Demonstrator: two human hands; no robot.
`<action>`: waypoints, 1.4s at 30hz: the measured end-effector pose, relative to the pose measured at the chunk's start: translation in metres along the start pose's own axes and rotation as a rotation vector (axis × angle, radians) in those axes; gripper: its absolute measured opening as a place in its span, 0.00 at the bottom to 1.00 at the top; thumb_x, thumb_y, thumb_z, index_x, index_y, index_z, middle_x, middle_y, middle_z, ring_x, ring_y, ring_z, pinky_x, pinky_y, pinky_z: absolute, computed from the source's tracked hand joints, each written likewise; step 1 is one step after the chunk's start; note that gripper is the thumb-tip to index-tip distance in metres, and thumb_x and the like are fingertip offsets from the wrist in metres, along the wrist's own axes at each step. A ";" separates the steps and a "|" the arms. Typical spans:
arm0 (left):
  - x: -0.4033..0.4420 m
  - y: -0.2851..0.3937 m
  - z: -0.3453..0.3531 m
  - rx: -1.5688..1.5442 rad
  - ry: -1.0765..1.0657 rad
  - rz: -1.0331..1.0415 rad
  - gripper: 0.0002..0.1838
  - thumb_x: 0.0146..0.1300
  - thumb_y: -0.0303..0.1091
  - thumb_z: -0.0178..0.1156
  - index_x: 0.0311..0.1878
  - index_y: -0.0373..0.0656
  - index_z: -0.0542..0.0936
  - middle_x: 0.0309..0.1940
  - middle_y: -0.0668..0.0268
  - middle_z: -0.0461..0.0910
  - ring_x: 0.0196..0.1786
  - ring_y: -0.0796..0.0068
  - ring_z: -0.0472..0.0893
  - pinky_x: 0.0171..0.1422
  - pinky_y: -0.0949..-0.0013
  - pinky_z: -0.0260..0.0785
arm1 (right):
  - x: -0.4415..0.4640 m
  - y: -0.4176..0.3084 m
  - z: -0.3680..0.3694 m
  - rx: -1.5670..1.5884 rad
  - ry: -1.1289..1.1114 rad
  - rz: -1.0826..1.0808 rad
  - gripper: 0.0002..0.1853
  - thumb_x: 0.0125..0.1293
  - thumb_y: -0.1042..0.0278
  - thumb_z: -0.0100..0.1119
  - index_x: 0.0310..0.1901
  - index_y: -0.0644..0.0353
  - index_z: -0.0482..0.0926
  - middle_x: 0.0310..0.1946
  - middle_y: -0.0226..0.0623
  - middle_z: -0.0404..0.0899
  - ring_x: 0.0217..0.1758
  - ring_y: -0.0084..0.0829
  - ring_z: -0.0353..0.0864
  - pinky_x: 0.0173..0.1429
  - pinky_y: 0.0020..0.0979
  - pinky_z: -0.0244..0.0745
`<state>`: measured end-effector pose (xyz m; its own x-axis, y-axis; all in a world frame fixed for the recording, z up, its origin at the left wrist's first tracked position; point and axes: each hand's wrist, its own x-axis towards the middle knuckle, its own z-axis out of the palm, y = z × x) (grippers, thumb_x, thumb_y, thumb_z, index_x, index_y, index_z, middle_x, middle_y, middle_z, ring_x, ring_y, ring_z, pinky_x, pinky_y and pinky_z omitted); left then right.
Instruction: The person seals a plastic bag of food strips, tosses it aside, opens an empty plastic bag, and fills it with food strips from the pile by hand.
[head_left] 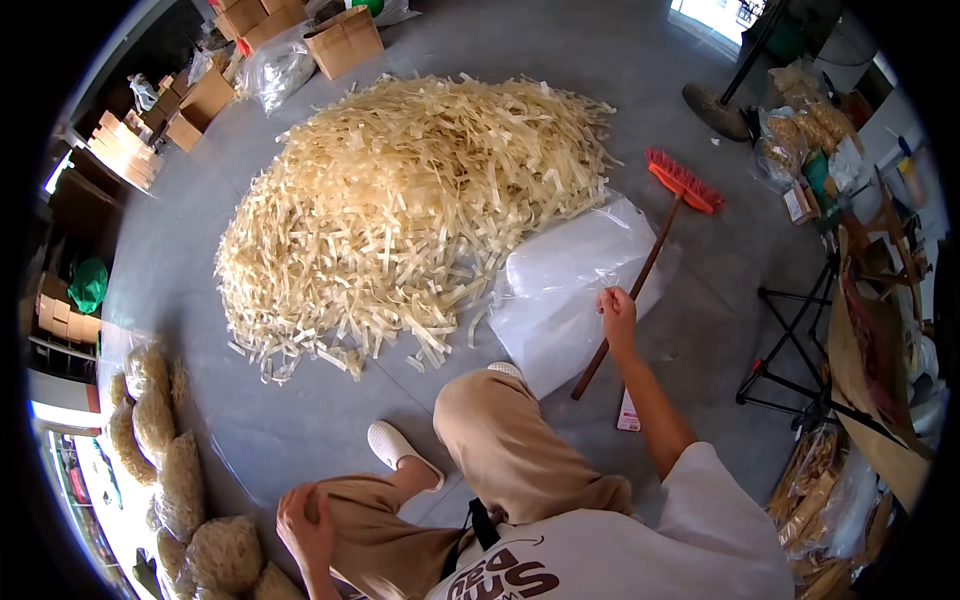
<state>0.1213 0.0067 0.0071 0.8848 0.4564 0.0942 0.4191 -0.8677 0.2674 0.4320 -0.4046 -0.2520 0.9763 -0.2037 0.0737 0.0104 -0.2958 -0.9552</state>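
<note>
My right hand (616, 308) reaches out over a clear plastic sheet or bag (560, 290) on the floor. Its fingers are pinched together, and whether they hold a bit of the plastic is too small to tell. My left hand (306, 525) rests by my left knee, its fingers curved and nothing visible in them. A large heap of pale yellow strips (400, 200) spreads over the grey floor, its right edge touching the plastic. A broom (685, 182) with red bristles lies with its brown handle across the plastic's right side.
Filled clear bags (180, 490) line the left side. Cardboard boxes (343, 42) stand at the back left. A folding black frame (795, 355) and more bags (815, 120) are at the right. A small pink-white box (628, 411) lies near my right forearm.
</note>
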 end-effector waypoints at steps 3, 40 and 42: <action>0.002 -0.003 0.004 -0.001 0.048 0.044 0.10 0.50 0.32 0.60 0.36 0.39 0.79 0.34 0.59 0.79 0.40 0.56 0.76 0.47 0.60 0.68 | -0.002 0.014 -0.005 0.010 -0.065 -0.040 0.15 0.62 0.64 0.46 0.21 0.63 0.68 0.16 0.40 0.69 0.22 0.35 0.71 0.30 0.35 0.64; 0.009 0.103 0.060 -0.828 -0.048 0.392 0.54 0.43 0.32 0.72 0.69 0.39 0.46 0.66 0.52 0.54 0.66 0.59 0.60 0.66 0.62 0.56 | -0.135 -0.364 0.063 0.761 -0.661 -0.536 0.06 0.66 0.74 0.50 0.37 0.68 0.73 0.31 0.31 0.73 0.32 0.19 0.72 0.34 0.20 0.71; 0.009 0.106 0.068 -1.002 -0.117 0.217 0.48 0.48 0.34 0.68 0.68 0.37 0.50 0.65 0.55 0.55 0.65 0.64 0.59 0.65 0.63 0.56 | -0.154 -0.371 0.070 0.758 -0.672 -0.598 0.06 0.66 0.74 0.50 0.35 0.69 0.73 0.30 0.31 0.71 0.31 0.19 0.70 0.36 0.20 0.71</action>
<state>0.1876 -0.0945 -0.0290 0.9578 0.2413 0.1562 -0.0668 -0.3416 0.9375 0.2933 -0.1980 0.0707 0.6877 0.3796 0.6188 0.4107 0.4995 -0.7628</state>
